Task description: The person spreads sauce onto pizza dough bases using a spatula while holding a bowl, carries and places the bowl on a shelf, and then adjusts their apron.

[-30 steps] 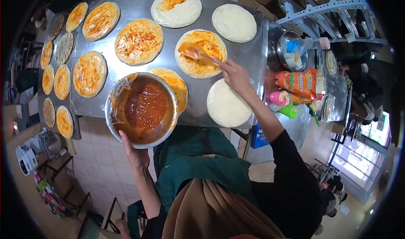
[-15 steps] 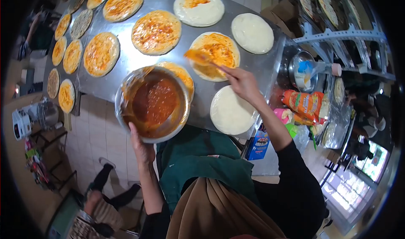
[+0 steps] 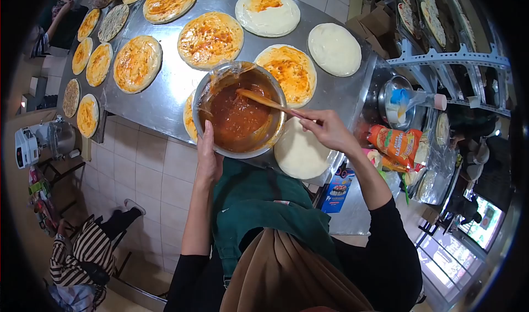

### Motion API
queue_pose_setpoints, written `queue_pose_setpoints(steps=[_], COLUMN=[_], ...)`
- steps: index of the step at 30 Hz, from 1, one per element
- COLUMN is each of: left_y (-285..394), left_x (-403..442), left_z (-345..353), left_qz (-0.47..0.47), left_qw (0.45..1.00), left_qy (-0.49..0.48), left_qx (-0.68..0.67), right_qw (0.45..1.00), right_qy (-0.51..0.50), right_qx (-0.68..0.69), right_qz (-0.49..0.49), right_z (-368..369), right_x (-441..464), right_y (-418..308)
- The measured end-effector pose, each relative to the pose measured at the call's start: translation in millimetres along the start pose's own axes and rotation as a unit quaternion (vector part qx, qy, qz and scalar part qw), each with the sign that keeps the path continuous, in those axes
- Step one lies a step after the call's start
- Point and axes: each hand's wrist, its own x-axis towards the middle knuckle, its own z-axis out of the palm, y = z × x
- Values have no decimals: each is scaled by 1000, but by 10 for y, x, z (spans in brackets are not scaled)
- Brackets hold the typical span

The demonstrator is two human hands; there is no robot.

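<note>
My left hand (image 3: 208, 156) grips a metal bowl (image 3: 280, 105) by its lower left side, thumb on the rim. Red-orange sauce (image 3: 234, 125) lies in the bowl. The fingers of my right hand (image 3: 329, 130) are closed round the handle of a wooden spoon (image 3: 264, 101), whose head is in the sauce. Behind the bowl is a sauce-covered dough round (image 3: 292, 72); a plain round (image 3: 302, 152) lies to its right, below my right hand. Another plain round (image 3: 334, 49) sits farther back, near one with a small sauce patch (image 3: 267, 23).
More coated rounds (image 3: 138, 64) cover the left of the metal table (image 3: 132, 105). On the right are an orange packet (image 3: 397, 145), a blue box (image 3: 337, 193), a steel bowl (image 3: 390, 89) and a rack (image 3: 452, 60). A person in stripes (image 3: 93, 246) is at lower left.
The bowl in my left hand has moved right and up. The spoon in my right hand has gone from the coated round into the sauce. The striped person has shifted left.
</note>
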Motion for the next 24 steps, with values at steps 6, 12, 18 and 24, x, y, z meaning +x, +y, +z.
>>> queue_pose_setpoints(steps=[6,12,18,24], left_y=[-70,108,193,146], left_x=[107,-81,-290,-341], left_z=[-138,-315,-526,-537], left_qz=[1,21,30,14], left_qw=[1000,995,986,986], left_qy=[5,93,164,169], left_qx=[31,16,27,4], right_qw=[991,969,919,932], right_qy=[-35,101,153,163], right_qx=[99,-225,-361,-304], right_qz=[89,-12,-46,-113], right_z=[-492,-279,-532,-268], right_x=[-128,84,-343,209], right_y=[-59,585,1074,854])
